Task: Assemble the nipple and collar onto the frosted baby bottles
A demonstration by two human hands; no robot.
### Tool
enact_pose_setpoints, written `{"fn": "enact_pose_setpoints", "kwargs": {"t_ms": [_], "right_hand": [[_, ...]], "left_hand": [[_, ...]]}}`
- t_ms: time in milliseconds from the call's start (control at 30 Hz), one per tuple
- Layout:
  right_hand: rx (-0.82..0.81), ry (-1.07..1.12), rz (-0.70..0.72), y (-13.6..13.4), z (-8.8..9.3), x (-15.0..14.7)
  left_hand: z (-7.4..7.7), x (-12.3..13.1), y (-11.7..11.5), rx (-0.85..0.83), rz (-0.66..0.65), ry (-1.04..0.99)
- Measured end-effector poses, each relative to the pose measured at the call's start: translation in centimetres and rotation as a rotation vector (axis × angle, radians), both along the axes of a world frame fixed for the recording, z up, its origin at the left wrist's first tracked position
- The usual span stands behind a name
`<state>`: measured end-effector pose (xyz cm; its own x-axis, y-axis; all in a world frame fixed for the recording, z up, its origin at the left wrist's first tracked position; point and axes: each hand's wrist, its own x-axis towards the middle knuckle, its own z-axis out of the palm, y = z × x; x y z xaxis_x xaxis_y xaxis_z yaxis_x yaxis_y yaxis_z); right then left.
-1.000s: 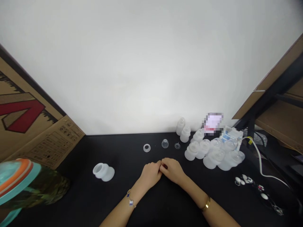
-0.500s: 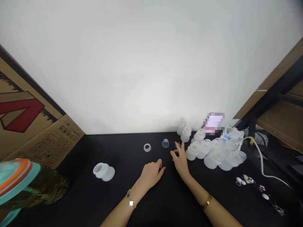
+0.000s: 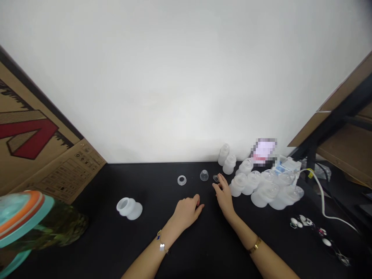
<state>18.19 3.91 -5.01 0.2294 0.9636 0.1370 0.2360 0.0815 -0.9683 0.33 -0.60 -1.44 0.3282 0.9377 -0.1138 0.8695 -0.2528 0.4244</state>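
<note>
My right hand (image 3: 224, 192) is open with its fingers stretched forward. Its fingertips reach beside a small clear nipple-shaped piece (image 3: 216, 178) on the black tabletop, and whether they touch it I cannot tell. My left hand (image 3: 187, 210) rests on the table, fingers loosely curled, thumb apart, with nothing visible in it. Beyond the hands are a clear dome cap (image 3: 204, 175) and a white collar ring (image 3: 181, 180). On the left, a white baby bottle body (image 3: 130, 208) lies with its wide mouth showing. Several frosted bottles with clear caps (image 3: 266, 193) cluster to the right of my right hand.
A large jar with a turquoise and orange lid (image 3: 37, 217) stands at left before a cardboard box (image 3: 37, 155). At right are a blurred lit screen (image 3: 264, 150), a white cable (image 3: 322, 201) and a beaded trinket string (image 3: 321, 231). A white wall (image 3: 174, 97) backs the table.
My right hand's fingers have straightened and drawn together, exposing more of the small clear piece. My left hand keeps its place. The view has shifted slightly.
</note>
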Motion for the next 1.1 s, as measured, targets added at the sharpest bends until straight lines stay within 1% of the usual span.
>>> {"fn": "enact_pose_setpoints", "kwargs": {"t_ms": [67,100,167,200,233,300,333,400,467,533,667,767,833,867,933,1000,1033,1100], "right_hand": [[-0.008,0.009,-0.026,-0.5,0.5,-0.2],[0.016,0.028,-0.019,-0.9,0.9,-0.4],[0.079,0.099,-0.001,-1.5,1.6,-0.7],[0.098,0.146,0.027,-1.8,1.9,-0.9],[0.108,0.190,0.050,-2.1,2.2,-1.0],[0.124,0.234,0.107,-2.6,2.6,-1.2],[0.140,0.224,0.144,-2.8,2.8,-1.2],[0.202,0.146,0.243,-3.2,3.2,-1.3],[0.272,0.046,0.343,-3.7,3.4,-1.3],[0.319,-0.048,0.413,-3.9,3.6,-1.4],[0.329,-0.175,0.476,-4.1,3.7,-1.5],[0.298,-0.179,0.499,-4.0,3.6,-1.5],[0.262,-0.103,0.472,-3.8,3.4,-1.6],[0.234,-0.030,0.436,-3.7,3.2,-1.7],[0.143,0.173,0.333,-3.2,3.0,-1.8],[0.000,0.397,0.259,-2.7,2.8,-2.0],[-0.095,0.477,0.295,-2.4,2.8,-2.1],[-0.280,0.628,0.417,-2.2,2.9,-2.2]], "left_hand": [[0.1,0.1,0.1,0.026,0.062,-0.135],[0.2,0.1,0.2,0.027,0.105,-0.246],[0.4,0.1,0.5,-0.050,0.205,-0.564],[0.5,0.0,0.8,-0.150,0.252,-0.761],[0.7,-0.1,1.0,-0.282,0.304,-0.967],[0.9,-0.4,1.5,-0.564,0.364,-1.363],[1.1,-0.6,1.6,-0.671,0.374,-1.510],[1.3,-0.7,1.8,-0.811,0.392,-1.697],[1.4,-0.7,1.7,-0.855,0.419,-1.765],[1.4,-0.5,1.5,-0.847,0.453,-1.767],[1.4,-0.3,1.2,-0.823,0.491,-1.751],[1.4,-0.4,1.2,-0.827,0.474,-1.778],[1.4,-0.5,1.2,-0.845,0.447,-1.835],[1.5,-0.6,1.2,-0.856,0.434,-1.872],[1.5,-0.6,1.2,-0.872,0.413,-1.946],[1.7,-0.7,1.2,-0.875,0.387,-1.998],[1.7,-0.7,1.1,-0.877,0.369,-2.014],[1.8,-0.7,1.1,-0.882,0.344,-2.027]]}}
